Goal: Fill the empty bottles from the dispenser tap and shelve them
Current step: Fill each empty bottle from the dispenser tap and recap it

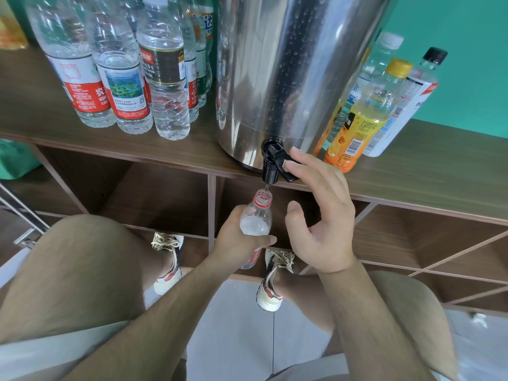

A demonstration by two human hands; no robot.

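A steel dispenser stands on the wooden shelf top, its black tap hanging over the front edge. My left hand grips a clear uncapped bottle with a red neck ring, held upright with its mouth right under the spout. A thin stream of water falls into it, and water fills most of its body. My right hand has straight fingers, and its fingertips press the tap's lever.
Several filled water bottles stand on the shelf top left of the dispenser. To its right are an orange drink bottle and other bottles. Open wooden cubbies lie below, with tiled floor under my knees.
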